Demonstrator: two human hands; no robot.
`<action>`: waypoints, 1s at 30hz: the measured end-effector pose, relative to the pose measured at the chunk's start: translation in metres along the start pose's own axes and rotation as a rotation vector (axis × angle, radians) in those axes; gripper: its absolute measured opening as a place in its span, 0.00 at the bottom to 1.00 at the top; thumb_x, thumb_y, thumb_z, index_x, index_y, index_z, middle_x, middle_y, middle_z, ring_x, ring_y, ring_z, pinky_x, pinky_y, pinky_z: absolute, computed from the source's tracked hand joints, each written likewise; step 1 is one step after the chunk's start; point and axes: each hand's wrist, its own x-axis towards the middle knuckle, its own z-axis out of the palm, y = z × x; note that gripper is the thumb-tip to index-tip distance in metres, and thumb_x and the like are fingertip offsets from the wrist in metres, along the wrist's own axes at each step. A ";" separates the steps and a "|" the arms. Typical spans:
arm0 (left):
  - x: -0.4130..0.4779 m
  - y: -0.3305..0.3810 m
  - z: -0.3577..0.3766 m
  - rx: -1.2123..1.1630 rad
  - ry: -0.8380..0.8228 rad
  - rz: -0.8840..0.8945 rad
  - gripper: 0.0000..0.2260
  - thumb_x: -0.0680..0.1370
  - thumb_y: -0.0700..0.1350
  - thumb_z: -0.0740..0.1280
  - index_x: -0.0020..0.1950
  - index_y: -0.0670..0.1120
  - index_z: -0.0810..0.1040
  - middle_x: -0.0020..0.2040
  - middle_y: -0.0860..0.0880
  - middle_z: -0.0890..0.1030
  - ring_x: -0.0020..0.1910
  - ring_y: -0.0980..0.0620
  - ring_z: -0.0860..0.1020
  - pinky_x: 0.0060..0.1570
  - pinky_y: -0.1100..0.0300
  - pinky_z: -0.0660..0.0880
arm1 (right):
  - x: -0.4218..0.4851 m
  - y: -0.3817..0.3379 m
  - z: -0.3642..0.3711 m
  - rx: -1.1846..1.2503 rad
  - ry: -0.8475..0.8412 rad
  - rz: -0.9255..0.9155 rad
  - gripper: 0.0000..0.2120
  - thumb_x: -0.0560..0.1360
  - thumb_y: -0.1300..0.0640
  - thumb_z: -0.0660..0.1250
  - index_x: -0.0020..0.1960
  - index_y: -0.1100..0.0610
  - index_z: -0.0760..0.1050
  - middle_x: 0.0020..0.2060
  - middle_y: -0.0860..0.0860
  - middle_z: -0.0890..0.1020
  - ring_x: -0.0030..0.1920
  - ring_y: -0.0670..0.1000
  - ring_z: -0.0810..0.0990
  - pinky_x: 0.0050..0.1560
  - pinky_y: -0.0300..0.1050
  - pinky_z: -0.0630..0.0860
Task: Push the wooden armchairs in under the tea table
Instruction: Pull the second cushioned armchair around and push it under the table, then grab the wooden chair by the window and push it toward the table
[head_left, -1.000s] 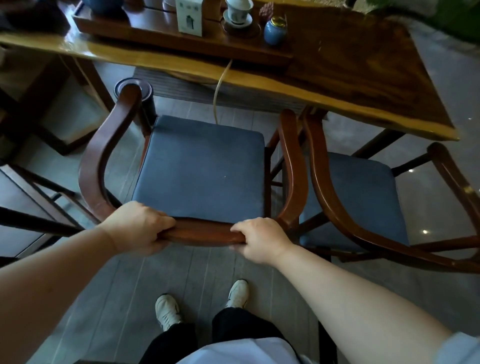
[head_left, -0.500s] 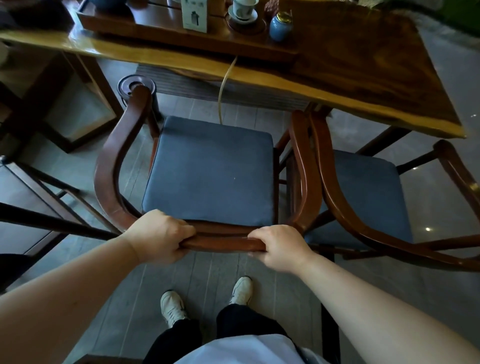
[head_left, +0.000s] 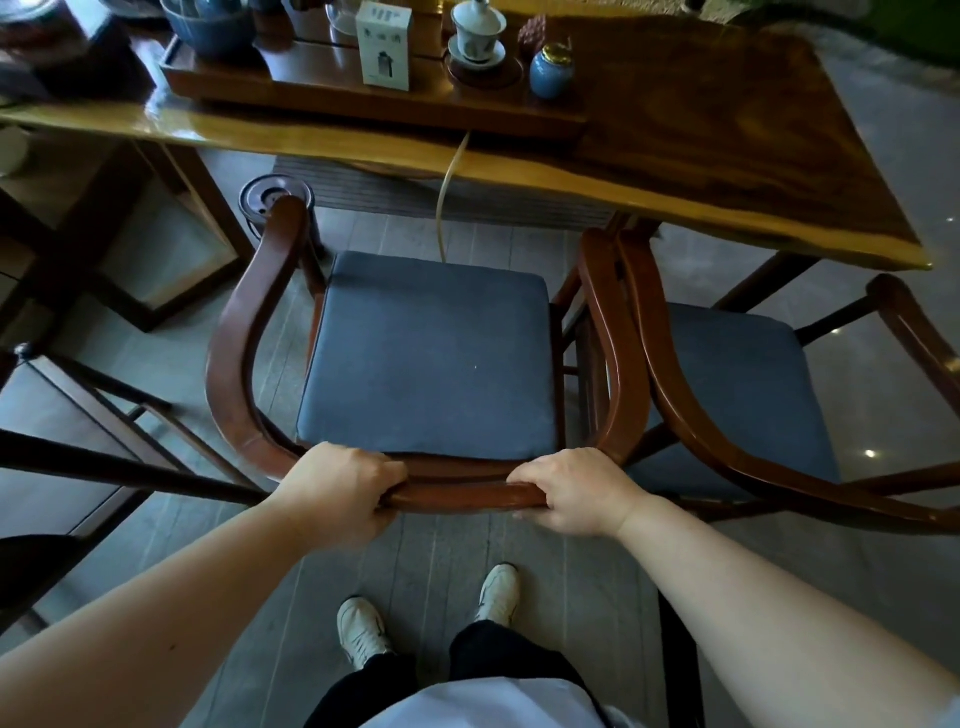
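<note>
A wooden armchair (head_left: 239, 353) with a blue seat cushion stands in front of me, facing the tea table (head_left: 727, 156). My left hand (head_left: 337, 493) and my right hand (head_left: 576, 493) both grip its curved back rail, about a hand's width apart. The front of its seat is just short of the table's near edge. A second armchair (head_left: 675, 395) of the same kind stands right beside it, its armrest touching or nearly touching the first chair's, with its front partly under the table's right end.
On the table sit a tea tray (head_left: 291, 88), a white box (head_left: 384, 44), a lidded cup (head_left: 477, 31) and a small blue jar (head_left: 550, 73). A black round canister (head_left: 275, 200) stands on the floor by the chair's left armrest. Dark furniture (head_left: 67, 415) is at my left.
The chair has slid forward toward the table with both hands on its back rail, and I have stepped after it. More of the tabletop is now in view.
</note>
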 end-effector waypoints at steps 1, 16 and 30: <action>0.000 0.002 -0.001 0.009 0.004 -0.008 0.10 0.59 0.50 0.72 0.34 0.50 0.74 0.29 0.54 0.76 0.27 0.49 0.76 0.25 0.63 0.65 | -0.001 0.000 0.000 0.038 0.002 0.017 0.21 0.75 0.41 0.68 0.65 0.49 0.76 0.59 0.48 0.83 0.59 0.53 0.80 0.55 0.51 0.77; -0.059 0.010 -0.047 -0.017 0.105 -0.438 0.28 0.73 0.67 0.57 0.62 0.49 0.76 0.56 0.49 0.81 0.56 0.46 0.78 0.52 0.50 0.77 | 0.037 -0.044 -0.043 0.096 -0.019 -0.257 0.35 0.73 0.32 0.65 0.75 0.45 0.62 0.73 0.43 0.69 0.70 0.47 0.68 0.64 0.45 0.67; -0.187 -0.018 -0.104 0.117 0.394 -1.001 0.22 0.75 0.57 0.63 0.62 0.43 0.76 0.56 0.42 0.81 0.56 0.41 0.78 0.53 0.45 0.77 | 0.115 -0.159 -0.108 -0.015 0.121 -0.590 0.32 0.75 0.41 0.68 0.75 0.48 0.63 0.73 0.45 0.68 0.70 0.48 0.69 0.63 0.47 0.69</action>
